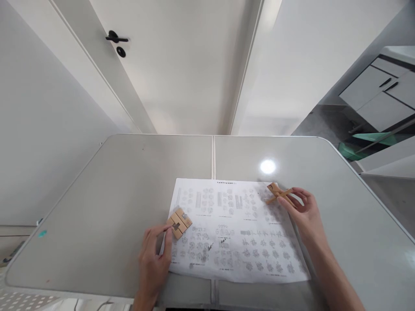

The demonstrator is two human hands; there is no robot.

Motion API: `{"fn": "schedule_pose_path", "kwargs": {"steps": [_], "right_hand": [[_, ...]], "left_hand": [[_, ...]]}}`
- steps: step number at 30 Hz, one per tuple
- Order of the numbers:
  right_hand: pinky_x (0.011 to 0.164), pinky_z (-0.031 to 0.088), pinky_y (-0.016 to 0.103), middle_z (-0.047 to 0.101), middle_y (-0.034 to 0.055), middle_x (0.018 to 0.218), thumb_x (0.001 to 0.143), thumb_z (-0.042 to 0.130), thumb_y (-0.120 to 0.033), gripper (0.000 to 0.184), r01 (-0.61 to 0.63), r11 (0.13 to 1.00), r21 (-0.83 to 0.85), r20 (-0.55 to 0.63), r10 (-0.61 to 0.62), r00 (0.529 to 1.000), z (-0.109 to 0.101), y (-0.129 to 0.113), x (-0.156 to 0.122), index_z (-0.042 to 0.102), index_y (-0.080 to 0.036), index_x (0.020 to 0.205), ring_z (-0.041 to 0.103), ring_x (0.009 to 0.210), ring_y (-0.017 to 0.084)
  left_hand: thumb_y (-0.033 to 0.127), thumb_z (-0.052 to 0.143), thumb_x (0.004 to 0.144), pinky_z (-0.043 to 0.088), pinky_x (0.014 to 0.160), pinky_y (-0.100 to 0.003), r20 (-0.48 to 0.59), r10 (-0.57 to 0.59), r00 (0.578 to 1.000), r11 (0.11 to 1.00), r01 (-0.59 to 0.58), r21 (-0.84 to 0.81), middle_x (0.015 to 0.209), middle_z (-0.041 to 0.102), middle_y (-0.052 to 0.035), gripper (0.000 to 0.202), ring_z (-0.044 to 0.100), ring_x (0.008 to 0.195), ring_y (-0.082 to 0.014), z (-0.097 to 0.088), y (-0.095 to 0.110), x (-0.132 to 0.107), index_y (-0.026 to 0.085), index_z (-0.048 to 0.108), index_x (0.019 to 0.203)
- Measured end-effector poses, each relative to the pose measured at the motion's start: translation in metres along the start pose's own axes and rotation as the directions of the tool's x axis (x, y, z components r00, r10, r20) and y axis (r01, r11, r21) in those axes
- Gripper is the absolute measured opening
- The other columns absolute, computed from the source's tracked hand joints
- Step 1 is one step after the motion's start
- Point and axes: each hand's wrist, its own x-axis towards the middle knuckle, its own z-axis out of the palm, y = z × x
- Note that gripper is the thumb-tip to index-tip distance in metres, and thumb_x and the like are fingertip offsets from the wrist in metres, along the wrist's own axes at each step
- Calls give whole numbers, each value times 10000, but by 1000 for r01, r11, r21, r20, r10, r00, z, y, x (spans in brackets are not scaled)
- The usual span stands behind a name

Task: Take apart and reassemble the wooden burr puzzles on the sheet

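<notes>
I have a grey, round-cornered tabletop (97, 216) under both hands, its pale seam (213, 157) running between the left fingers (167, 244) and the right fingers (301, 191). A printed white sheet (214, 222) lies across that seam and fills much of the space between them; its small diagrams are too faint for me to read. Just beyond the right fingers a bright reflection (267, 166) sits on the surface. Well past both hands stands a white door (181, 65) with a black handle (118, 39). Far out to the right of the right fingers I see a white cabinet (363, 88) and something green (378, 138) near it.

The left hand reaches in from the near edge, thumb and forefinger nearly together at the near-left side of a flat wooden block cluster (182, 217) on the sheet's left edge; I can't tell whether they grip it. The right forearm slants in from the near right, hand curled, thumb and forefinger pinching crossed wooden pieces (275, 188) at the sheet's far right corner.
</notes>
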Motion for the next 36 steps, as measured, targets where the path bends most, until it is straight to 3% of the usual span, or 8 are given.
{"fn": "schedule_pose_path", "kwargs": {"steps": [7,15,20,30,33,36], "right_hand": [[1099,550,402,606,39,1385,733,937,-481,639,25,1000,2,7,-25,1000,1,7,5,575,-318,1234,635,1308,272],[1101,515,463,627,64,1309,781,878,-538,719,64,990,-126,17,-62,998,7,15,11,511,-308,1356,632,1278,292],[1057,523,481,664,75,1279,813,820,-610,673,43,975,-218,43,-35,998,11,10,13,552,-290,1341,633,1258,314],[1105,479,505,659,94,1327,877,761,-617,607,66,979,-195,50,-57,997,12,2,7,580,-263,1337,626,1285,322],[1130,472,500,631,92,1393,896,757,-582,557,114,974,-193,-13,-119,993,10,0,-1,586,-270,1325,596,1336,323],[1149,452,520,623,94,1401,926,733,-541,471,197,951,-238,-155,-237,959,10,-7,-15,606,-264,1285,597,1330,322]], "left_hand": [[246,586,1035,590,868,-330,-13,-101,995,995,101,16,1005,728,-42,98,706,919,-206,0,-8,-3,228,680,1058],[316,573,1035,589,858,-311,3,-190,982,982,190,-8,997,735,-34,141,713,903,-196,-1,-7,-4,231,685,1023],[346,572,1037,593,883,-329,28,-247,969,968,248,-26,998,750,-45,165,717,920,-206,0,-8,-5,230,690,1030],[366,567,1041,591,871,-339,51,-263,963,964,265,-24,1007,754,-50,184,718,914,-210,1,-11,-5,230,691,1035],[375,568,1041,590,861,-333,59,-266,962,963,268,-30,1003,755,-47,191,720,912,-209,1,-11,-5,232,695,1033],[376,571,1038,591,850,-327,60,-262,963,964,264,-29,989,756,-41,192,723,892,-206,1,-10,-4,233,699,1029]]}}
